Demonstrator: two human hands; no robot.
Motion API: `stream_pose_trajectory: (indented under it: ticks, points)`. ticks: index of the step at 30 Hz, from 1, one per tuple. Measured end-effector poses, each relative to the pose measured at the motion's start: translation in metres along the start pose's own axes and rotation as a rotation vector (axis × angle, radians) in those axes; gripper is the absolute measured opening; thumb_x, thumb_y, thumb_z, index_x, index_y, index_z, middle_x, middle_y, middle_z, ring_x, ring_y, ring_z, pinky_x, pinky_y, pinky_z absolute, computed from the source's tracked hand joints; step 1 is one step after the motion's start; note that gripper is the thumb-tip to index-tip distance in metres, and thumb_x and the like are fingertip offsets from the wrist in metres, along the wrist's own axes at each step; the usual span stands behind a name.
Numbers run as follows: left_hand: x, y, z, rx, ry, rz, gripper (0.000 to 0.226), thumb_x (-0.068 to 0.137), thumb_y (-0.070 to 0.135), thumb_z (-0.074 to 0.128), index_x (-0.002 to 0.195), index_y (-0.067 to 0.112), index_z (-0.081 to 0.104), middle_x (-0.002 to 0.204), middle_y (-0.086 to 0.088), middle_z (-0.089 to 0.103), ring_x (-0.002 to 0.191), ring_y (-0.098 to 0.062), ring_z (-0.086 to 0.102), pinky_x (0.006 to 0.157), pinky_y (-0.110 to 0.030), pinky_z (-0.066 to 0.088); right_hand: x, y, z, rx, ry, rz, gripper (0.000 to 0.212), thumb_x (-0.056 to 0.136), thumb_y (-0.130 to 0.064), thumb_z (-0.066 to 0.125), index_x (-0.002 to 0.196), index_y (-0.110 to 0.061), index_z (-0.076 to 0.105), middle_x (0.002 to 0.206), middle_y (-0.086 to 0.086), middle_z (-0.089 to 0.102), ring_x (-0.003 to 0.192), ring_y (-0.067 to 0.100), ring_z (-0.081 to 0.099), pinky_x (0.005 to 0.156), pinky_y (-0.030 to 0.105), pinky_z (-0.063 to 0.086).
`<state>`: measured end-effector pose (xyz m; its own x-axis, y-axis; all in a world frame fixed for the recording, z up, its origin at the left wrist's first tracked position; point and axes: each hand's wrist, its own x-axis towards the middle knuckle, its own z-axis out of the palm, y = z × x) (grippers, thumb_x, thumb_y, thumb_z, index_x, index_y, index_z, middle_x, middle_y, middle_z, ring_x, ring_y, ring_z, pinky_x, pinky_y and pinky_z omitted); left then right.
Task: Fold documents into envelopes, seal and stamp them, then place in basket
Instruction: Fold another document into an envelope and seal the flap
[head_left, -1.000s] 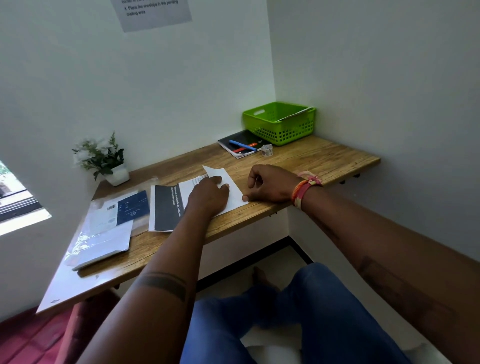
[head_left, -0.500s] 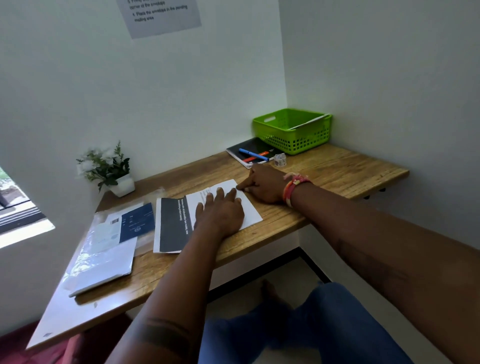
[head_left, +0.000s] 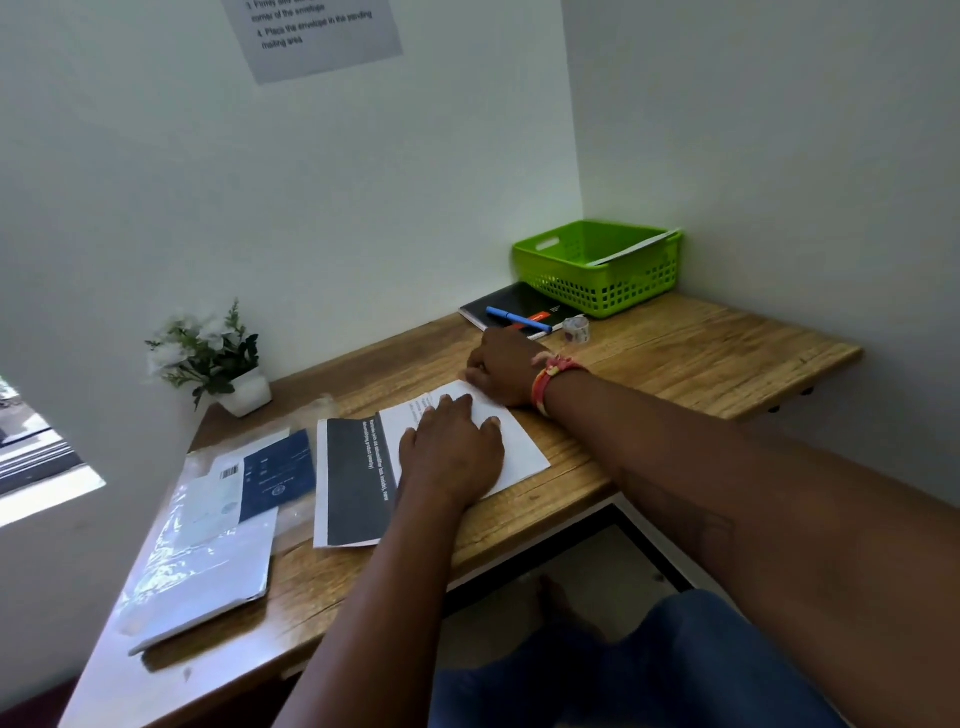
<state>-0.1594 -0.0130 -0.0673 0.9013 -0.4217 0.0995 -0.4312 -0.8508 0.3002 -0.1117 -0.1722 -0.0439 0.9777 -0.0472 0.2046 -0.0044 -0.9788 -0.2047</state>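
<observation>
Left hand (head_left: 451, 453) flat with straight fingers pressing the folded document (head_left: 415, 467) at the tabletop's (head_left: 675, 358) near edge, right hand (head_left: 503, 370) at its far corner, grip unclear, green basket (head_left: 597, 265) far right
</observation>
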Motion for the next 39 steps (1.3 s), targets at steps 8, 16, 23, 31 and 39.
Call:
stream_pose_trajectory:
  ticks: [8,16,23,31,39]
  points:
    - [-0.007,0.000,-0.003,-0.178,0.061,-0.067,0.063,0.100,0.051,0.046,0.156,0.024,0.032,0.160,-0.001,0.037,0.145,-0.023,0.037,0.120,-0.047,0.027,0.004,-0.017,0.002,0.011,0.008,0.081,0.056,0.093,-0.059,0.047,0.112,-0.010,0.066,0.122,0.015,0.060,0.109,0.032,0.059,0.092,0.039,0.048]
    - [-0.004,0.000,-0.003,-0.194,0.057,-0.086,0.064,0.101,0.056,0.041,0.155,0.022,0.034,0.160,-0.003,0.038,0.145,-0.024,0.037,0.120,-0.047,0.027,0.005,-0.024,-0.016,0.194,-0.085,0.170,0.062,0.097,-0.058,0.045,0.139,-0.013,0.052,0.140,0.011,0.054,0.123,0.028,0.054,0.096,0.033,0.041]
    - [-0.004,0.007,-0.006,-0.265,0.069,-0.056,0.043,0.107,0.045,0.029,0.135,0.022,0.053,0.144,-0.003,0.054,0.132,-0.024,0.050,0.114,-0.049,0.035,-0.025,0.002,0.004,0.545,0.045,0.171,0.059,0.078,-0.035,0.079,0.129,-0.022,0.053,0.131,0.001,0.058,0.116,0.019,0.056,0.085,0.027,0.039]
    - [0.044,0.004,-0.019,0.021,-0.144,0.070,0.051,0.107,0.044,0.035,0.149,0.017,0.043,0.157,-0.009,0.040,0.141,-0.026,0.041,0.114,-0.037,0.032,-0.023,0.027,-0.015,0.923,0.124,0.306,0.024,0.080,-0.023,0.078,0.099,-0.008,0.073,0.091,-0.009,0.066,0.087,0.016,0.063,0.082,0.031,0.050]
    - [0.049,-0.029,0.003,-0.084,0.117,0.103,0.057,0.090,0.069,0.052,0.136,0.036,0.058,0.144,0.004,0.053,0.129,-0.018,0.050,0.108,-0.048,0.042,-0.026,0.030,-0.008,0.929,0.121,0.220,0.025,0.087,-0.028,0.062,0.098,-0.012,0.077,0.100,0.007,0.075,0.098,0.025,0.068,0.093,0.043,0.053]
